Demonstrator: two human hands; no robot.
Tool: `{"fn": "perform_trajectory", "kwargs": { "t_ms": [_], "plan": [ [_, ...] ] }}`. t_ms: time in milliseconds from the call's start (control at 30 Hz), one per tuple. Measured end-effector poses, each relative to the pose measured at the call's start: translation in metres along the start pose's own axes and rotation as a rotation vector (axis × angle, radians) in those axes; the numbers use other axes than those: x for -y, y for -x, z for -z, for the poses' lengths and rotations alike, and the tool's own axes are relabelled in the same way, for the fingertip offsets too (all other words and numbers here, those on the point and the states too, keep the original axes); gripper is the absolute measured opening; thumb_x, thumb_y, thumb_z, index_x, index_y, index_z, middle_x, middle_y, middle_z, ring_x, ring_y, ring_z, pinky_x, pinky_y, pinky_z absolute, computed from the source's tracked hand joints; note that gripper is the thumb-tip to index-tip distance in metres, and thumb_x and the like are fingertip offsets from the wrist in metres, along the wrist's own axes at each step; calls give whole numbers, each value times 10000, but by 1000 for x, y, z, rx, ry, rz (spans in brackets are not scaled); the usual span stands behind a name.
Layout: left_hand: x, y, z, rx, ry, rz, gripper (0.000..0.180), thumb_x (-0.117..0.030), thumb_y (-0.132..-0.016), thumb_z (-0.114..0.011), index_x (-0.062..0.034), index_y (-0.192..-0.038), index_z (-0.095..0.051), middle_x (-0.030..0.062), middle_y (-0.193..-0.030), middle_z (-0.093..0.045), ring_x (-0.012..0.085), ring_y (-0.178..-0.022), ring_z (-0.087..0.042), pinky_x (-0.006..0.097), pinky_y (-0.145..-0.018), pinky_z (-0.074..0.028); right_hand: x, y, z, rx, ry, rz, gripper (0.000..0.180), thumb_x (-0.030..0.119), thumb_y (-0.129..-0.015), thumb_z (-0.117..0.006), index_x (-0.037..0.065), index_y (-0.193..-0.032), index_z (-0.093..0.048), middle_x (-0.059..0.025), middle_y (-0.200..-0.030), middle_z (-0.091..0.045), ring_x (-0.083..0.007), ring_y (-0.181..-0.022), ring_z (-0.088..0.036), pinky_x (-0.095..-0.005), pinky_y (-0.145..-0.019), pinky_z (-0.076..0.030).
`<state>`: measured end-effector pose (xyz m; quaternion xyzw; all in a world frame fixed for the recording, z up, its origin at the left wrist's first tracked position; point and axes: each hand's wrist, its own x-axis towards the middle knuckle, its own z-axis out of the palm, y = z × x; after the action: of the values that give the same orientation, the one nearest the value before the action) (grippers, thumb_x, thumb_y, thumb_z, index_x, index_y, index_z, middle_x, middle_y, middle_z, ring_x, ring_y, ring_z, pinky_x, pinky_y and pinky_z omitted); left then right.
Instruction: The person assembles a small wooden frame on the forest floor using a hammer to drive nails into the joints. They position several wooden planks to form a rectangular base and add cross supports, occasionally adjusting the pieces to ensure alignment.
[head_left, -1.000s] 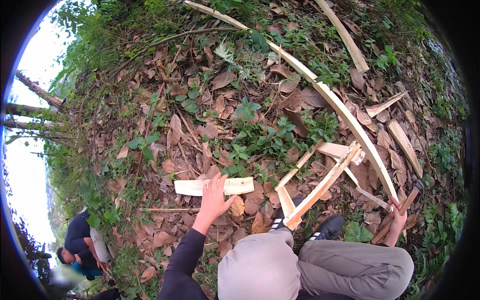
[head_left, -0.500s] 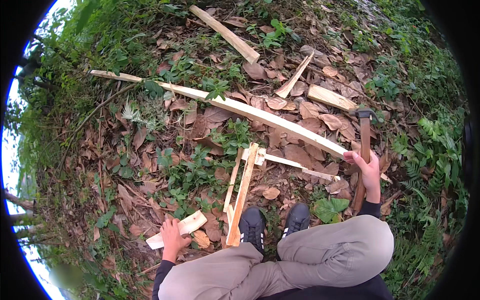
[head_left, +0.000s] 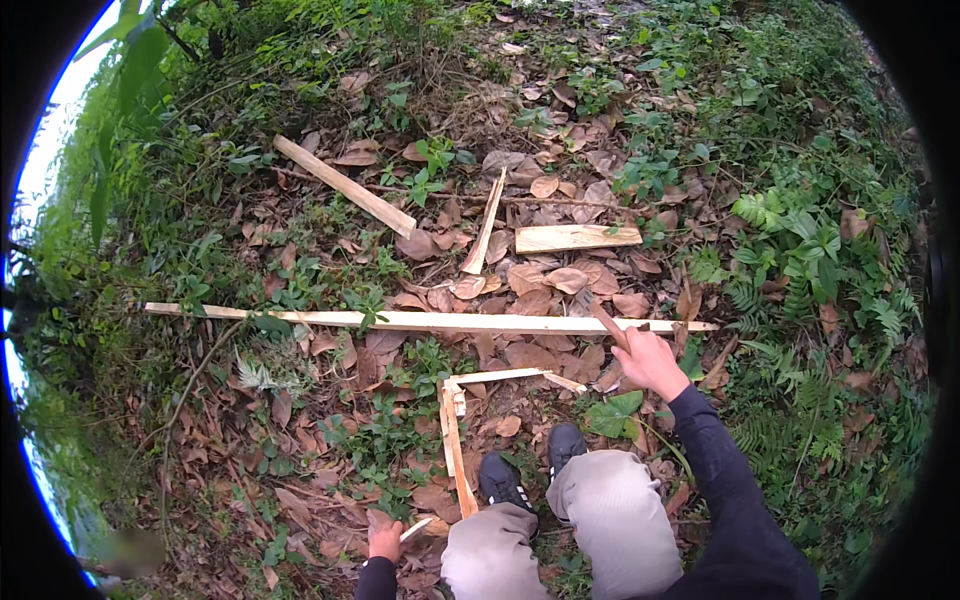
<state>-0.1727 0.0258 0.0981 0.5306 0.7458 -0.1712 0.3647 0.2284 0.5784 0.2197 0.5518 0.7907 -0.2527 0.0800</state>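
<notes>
- Upper L: stout wood strip (head_left: 345, 187) on the leaf litter, angled down to the R.
- Lower L: L hand (head_left: 384, 537), fingers bent, at the L end of a pale wood pc (head_left: 416, 529); pc juts out to hand's R, partly hidden, so can't tell if pinched or just touched.
- Ctr: long pale batten (head_left: 430, 321) lies crosswise.
- Below batten: joined strips (head_left: 452, 430) in a corner shape, one end nr L shoe (head_left: 505, 478).
- Above batten: pointed offcut (head_left: 486, 228), then short board (head_left: 578, 237) to its R.
- R: R hand (head_left: 648, 362) wrapped round handle of hammer (head_left: 606, 320), which slants up-L from fist, crossing over batten; batten's R end runs just above hand.
</notes>
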Motion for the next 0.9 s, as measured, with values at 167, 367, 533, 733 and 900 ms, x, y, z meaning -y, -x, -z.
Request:
{"fn": "perform_trajectory", "kwargs": {
  "t_ms": [167, 367, 533, 733, 900],
  "plan": [
    [-45, 80, 96, -217, -90, 60, 392, -110, -697, -775, -118, -1015, -546, 125, -1084, -572, 352, -1052, -580, 487, -851, -468, 22, 104, 76, -222, -172, -79, 262, 161, -886, -698, -7, -964, -512, -247, -848, -673, -479, -834, -651, -530, -710, -513],
    [-138, 209, 316, -604, 278, -115, 316, -101, -693, -750, -91, -893, -506, 128, -890, -513, 360, -886, -538, 453, -740, -405, 123, 252, 222, -125, -596, -237, 305, 231, -841, -774, -13, -871, -595, -136, -680, -662, -264, -641, -684, -398, -637, -525],
    [-275, 320, 482, -832, 283, -581, 174, -126, -738, -701, -112, -803, -540, 59, -809, -521, 276, -810, -549, 417, -764, -414, 226, 347, 293, 154, -1284, -449, 592, 485, -801, -832, -26, -995, -606, -82, -840, -695, -169, -729, -703, -296, -582, -590],
    [-380, 356, 520, -687, 278, -845, 215, -76, -747, -614, -89, -959, -579, 98, -997, -580, 297, -992, -567, 424, -878, -437, 237, 372, 328, 210, -1415, -508, 377, -10, -702, -842, -18, -994, -604, -90, -882, -666, -200, -758, -698, -336, -620, -578],
    [-310, 423, 516, -369, 352, -528, 653, -326, -858, -749, -64, -1388, -472, 177, -1334, -551, 355, -1250, -529, 468, -1039, -412, 149, 400, 327, 117, -1081, -451, 412, -24, -620, -851, 68, -873, -540, -36, -800, -605, -186, -762, -666, -353, -688, -552]
  ]
}}
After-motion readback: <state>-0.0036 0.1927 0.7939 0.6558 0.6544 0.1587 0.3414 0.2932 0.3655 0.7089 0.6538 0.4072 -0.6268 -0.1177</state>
